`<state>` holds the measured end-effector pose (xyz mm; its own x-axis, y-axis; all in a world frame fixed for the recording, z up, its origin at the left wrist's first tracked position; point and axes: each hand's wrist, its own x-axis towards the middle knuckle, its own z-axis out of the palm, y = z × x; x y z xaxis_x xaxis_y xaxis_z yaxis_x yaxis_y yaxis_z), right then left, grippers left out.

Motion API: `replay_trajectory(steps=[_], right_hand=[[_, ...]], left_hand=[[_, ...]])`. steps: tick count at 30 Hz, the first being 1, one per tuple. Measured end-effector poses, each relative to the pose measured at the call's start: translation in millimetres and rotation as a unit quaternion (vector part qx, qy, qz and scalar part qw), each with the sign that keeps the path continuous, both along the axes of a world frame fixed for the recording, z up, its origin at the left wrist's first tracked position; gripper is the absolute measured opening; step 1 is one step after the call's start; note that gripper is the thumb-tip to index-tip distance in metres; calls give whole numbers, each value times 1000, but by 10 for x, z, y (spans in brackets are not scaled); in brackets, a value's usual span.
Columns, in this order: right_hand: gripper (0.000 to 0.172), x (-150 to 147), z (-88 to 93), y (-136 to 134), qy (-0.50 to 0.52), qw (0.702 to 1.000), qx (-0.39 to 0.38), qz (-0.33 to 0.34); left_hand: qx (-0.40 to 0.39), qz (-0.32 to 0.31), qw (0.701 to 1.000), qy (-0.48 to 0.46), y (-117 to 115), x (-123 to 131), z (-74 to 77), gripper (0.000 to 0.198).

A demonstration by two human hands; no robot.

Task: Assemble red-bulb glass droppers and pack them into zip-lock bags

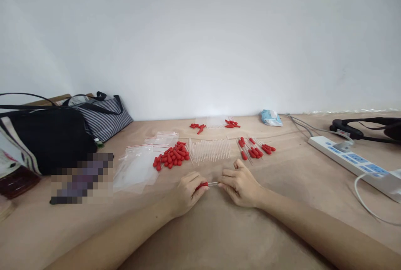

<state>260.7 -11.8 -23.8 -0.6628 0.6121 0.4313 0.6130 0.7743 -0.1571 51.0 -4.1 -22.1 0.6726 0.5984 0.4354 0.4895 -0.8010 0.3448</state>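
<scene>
Plainly, a red, teardrop-shaped rubbery bulb [203,185] and a thin, clear, straight tube [213,183] span two pinching hands

The left hand [189,193] pinches the bulb between thumb and fingers, which hide part of it. The right hand [239,183] has its fingers curled, with the fingertips closed on the tube's far end; how much tube lies under them cannot be told. Taking twelve o'clock as straight toward the wall, the held pair's long axis runs almost exactly from nine to three, the bulb at nine and the tube pointing to three. The bulb sits at the left hand's three o'clock side, and the tube meets the right hand at its nine. How deeply the tube sits in the bulb cannot be seen.

Outward from there, a heap of loose red bulbs [171,157] lies at ten o'clock, a row of slender clear tubes [210,150] at twelve, and a scattered group of red-bulbed clear droppers [256,150] at two. Flat, transparent plastic zip bags [138,165] overlap between nine and ten, beyond the heap. Farther off, a long white plastic power strip [340,154] stretches near three o'clock on the brown tabletop [291,182].
</scene>
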Motion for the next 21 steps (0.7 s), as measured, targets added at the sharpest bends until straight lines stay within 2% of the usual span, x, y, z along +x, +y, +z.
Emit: replay_trajectory(steps=[6, 11, 17, 20, 21], right_hand=[[25, -55, -25, -6, 4, 1000, -24, 5], [23, -96, -46, -2, 6, 1000, -24, 10], [22, -110, -21, -9, -6, 1000, -10, 0], [21, -57, 29, 34, -19, 999, 10, -37], [21, -21, 49, 72, -17, 997, 9, -68]], left_hand=[[14, -14, 1000, 4, -1, 12, 0, 23], [15, -25, 999, 17, -14, 25, 25, 25], [32, -31, 999, 28, 52, 25, -15, 25], [29, 25, 999, 6, 99, -4, -34, 16], [29, 60, 998, -9, 111, -19, -39, 23]])
